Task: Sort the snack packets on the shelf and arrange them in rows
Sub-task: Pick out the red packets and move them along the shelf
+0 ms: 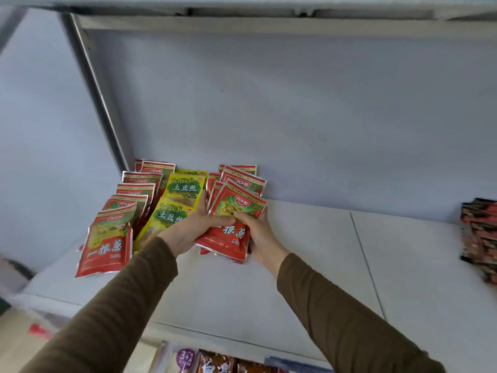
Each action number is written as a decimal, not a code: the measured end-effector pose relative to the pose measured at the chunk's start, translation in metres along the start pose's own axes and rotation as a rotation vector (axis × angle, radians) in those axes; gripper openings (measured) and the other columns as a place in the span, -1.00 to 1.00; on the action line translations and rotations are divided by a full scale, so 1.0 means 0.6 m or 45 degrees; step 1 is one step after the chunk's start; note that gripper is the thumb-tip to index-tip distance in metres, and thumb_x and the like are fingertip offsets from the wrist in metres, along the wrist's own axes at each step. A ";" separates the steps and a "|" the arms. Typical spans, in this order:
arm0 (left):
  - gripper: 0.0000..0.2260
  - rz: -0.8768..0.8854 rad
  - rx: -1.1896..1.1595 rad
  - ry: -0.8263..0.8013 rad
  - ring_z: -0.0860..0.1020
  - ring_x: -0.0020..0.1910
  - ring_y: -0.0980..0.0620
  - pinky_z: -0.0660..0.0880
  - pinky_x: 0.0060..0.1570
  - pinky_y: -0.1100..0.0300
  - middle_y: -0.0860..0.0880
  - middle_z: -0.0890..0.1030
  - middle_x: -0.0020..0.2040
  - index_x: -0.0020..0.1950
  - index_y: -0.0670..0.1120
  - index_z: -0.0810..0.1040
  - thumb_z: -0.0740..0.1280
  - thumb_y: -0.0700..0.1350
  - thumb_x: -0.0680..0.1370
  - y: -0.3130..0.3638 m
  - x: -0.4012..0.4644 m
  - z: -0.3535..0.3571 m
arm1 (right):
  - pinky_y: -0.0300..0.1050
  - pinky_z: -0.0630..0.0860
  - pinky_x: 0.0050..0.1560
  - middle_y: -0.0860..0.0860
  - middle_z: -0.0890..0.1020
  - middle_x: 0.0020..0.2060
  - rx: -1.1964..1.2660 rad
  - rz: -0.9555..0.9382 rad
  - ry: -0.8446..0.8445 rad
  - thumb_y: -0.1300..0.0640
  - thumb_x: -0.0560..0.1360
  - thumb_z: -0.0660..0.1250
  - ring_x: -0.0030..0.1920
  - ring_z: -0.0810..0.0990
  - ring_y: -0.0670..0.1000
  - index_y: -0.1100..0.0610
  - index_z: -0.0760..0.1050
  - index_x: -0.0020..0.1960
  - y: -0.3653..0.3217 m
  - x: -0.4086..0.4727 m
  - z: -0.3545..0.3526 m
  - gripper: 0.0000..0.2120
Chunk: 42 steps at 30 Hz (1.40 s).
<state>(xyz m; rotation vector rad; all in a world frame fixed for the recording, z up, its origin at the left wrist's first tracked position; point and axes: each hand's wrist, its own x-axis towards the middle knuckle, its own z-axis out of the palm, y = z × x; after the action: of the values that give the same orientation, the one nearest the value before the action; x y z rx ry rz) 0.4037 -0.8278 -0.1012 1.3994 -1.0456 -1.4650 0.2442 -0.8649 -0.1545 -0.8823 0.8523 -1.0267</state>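
A white shelf (309, 265) is seen holding the snack packets at its back left corner, against the pale rear wall (295, 103). A stack of red packets (228, 232) is gripped from both sides: the left hand (188, 230) is curled round its left edge, and the right hand (258, 235) is curled round its right edge, thumbs laid on the top packet. The stack's long axis runs from front to back, printed tops toward the wall. More red packets (242, 179) are overlapped behind it. To the left, yellow packets (183, 189) are laid in a row running front to back, partly covered by the left hand, and beside them a left row of red packets (107, 238) is shingled the same way. At the right edge, a dark pile of packets (478, 238) is cut off and blurred. Below the shelf, further packets (215, 364) are only partly visible.
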 end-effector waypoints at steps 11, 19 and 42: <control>-0.22 -0.003 -0.001 -0.117 0.73 -0.02 -0.21 0.68 -0.17 -0.01 -0.13 0.74 0.06 0.52 0.16 0.22 0.53 -0.30 0.47 -0.012 0.032 -0.048 | 0.06 0.68 -0.04 -0.02 0.71 0.04 -0.231 -0.008 0.251 -0.05 0.40 0.56 -0.08 0.75 0.04 -0.12 0.33 0.35 0.022 0.010 0.062 -0.38; -0.30 0.094 0.240 -0.044 0.73 -0.23 0.09 0.59 -0.42 0.29 -0.01 0.70 0.01 0.40 0.13 0.24 0.58 -0.21 0.45 -0.006 0.029 -0.056 | 0.15 0.58 0.18 0.00 0.38 0.48 -0.436 -0.008 0.380 -0.16 0.44 0.50 0.23 0.60 0.08 -0.17 -0.05 0.61 0.006 -0.014 0.051 -0.05; -0.13 0.543 0.758 0.340 0.40 0.46 -0.10 0.51 0.33 -0.20 -0.05 0.33 0.53 0.65 0.09 0.03 0.51 -0.14 0.53 -0.017 0.002 -0.063 | -0.38 0.52 -0.35 -0.46 0.48 -0.16 -0.429 -0.095 0.431 -0.03 0.61 0.34 -0.24 0.63 -0.34 -0.29 0.23 0.41 0.031 -0.065 0.081 -0.54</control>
<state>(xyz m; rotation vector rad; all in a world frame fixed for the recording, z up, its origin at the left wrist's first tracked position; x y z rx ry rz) 0.4413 -0.8266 -0.1123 1.5847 -1.5591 -0.6574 0.2829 -0.8133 -0.1453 -1.0445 1.3136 -1.1348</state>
